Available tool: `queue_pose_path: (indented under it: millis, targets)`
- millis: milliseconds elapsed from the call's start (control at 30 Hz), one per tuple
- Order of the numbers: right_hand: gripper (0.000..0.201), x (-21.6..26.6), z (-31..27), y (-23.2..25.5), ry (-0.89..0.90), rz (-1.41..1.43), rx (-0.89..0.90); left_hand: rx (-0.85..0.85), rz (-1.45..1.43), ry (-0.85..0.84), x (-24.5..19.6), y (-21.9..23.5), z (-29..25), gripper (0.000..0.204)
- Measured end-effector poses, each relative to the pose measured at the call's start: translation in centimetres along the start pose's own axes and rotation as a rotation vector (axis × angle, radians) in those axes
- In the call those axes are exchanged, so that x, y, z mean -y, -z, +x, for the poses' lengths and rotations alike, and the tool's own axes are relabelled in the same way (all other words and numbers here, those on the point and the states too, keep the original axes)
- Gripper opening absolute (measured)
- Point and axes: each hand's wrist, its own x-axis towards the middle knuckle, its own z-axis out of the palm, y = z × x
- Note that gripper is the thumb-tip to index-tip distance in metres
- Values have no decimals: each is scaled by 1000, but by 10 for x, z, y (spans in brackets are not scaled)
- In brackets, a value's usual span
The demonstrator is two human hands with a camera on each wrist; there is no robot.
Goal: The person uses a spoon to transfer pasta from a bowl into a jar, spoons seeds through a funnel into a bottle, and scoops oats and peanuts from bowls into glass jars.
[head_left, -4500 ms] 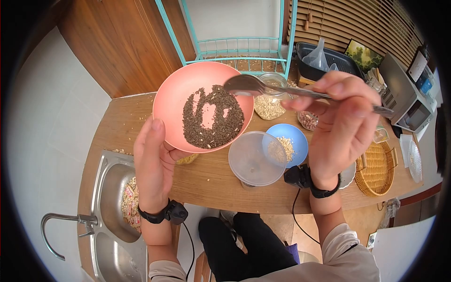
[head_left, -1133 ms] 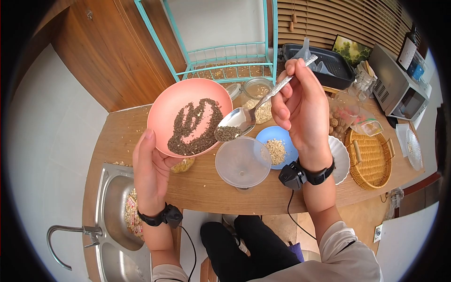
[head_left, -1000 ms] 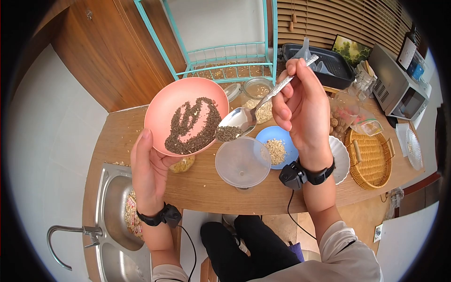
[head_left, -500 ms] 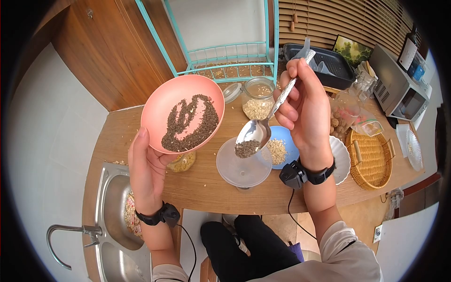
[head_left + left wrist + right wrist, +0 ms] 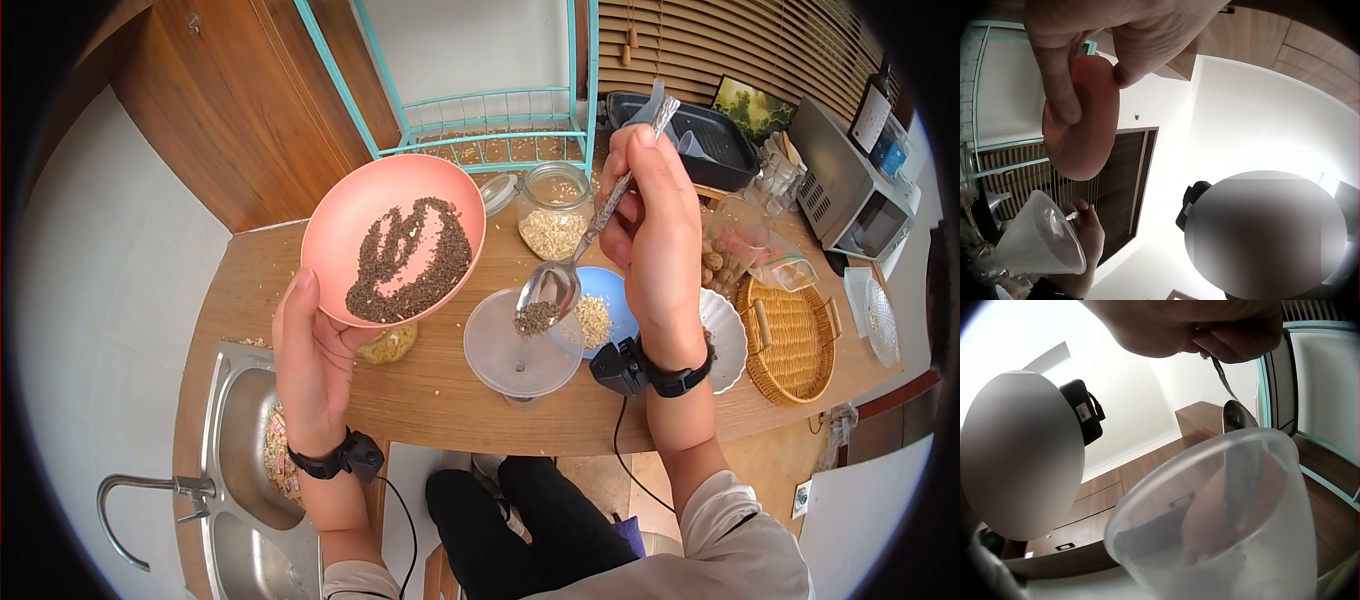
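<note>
My left hand (image 5: 315, 365) grips the side of a pink bowl (image 5: 340, 215), thumb over its rim. Small dark grains (image 5: 435, 270) lie inside, and the bowl is tilted. Between the thumb and fingers of my right hand (image 5: 655, 235), a metal spoon (image 5: 550, 285) is held by its patterned handle. Its tip, bearing dark grains (image 5: 537, 318), is over a translucent plastic funnel (image 5: 490, 350). A small dark spot shows at the funnel's bottom. In the left wrist view the funnel (image 5: 1038, 240) tapers downward. The right wrist view shows the spoon (image 5: 1234, 415) above the funnel's rim (image 5: 1179, 456).
Behind the funnel are a blue plate (image 5: 603, 285) of oats and a glass jar (image 5: 555, 215) of oats. A yellow-filled jar (image 5: 390, 345) sits below the bowl. To the right are a white fluted dish (image 5: 728, 335) and wicker basket (image 5: 790, 350); at left, a sink (image 5: 245, 400).
The spoon, loaded with dark grains, has moved from beside the bowl rightward over the funnel. My left hand has drawn the bowl slightly left and up, away from the spoon.
</note>
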Motion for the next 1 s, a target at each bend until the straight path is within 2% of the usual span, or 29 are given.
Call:
queue_pose_path:
  millis: [300,367,500,567,600,667,733,800,1000]
  targets:
    - [33,-2,-7,-14,198,-192,15,2,12,-2,-3,2,1,43]
    - [31,-8,-8,-11,352,-178,40,15,12,1,-1,-1,-1,43]
    - [30,-9,-12,-9,450,-123,92,27,21,-8,-1,-2,-1,44]
    - [30,-9,-13,-6,565,-119,84,33,18,-6,0,-2,-1,45]
    - [30,-8,-14,-7,565,-119,84,31,30,-5,0,-2,-1,45]
    - [31,-4,-17,-8,594,-48,-30,26,42,-3,0,-3,-1,45]
    - [32,-2,-15,-4,620,3,-40,15,62,-7,0,-4,-2,46]
    - [30,-2,-13,4,653,239,-10,12,73,-4,0,-5,-3,46]
    - [28,4,-19,-10,569,169,-112,91,56,21,1,1,-8,48]
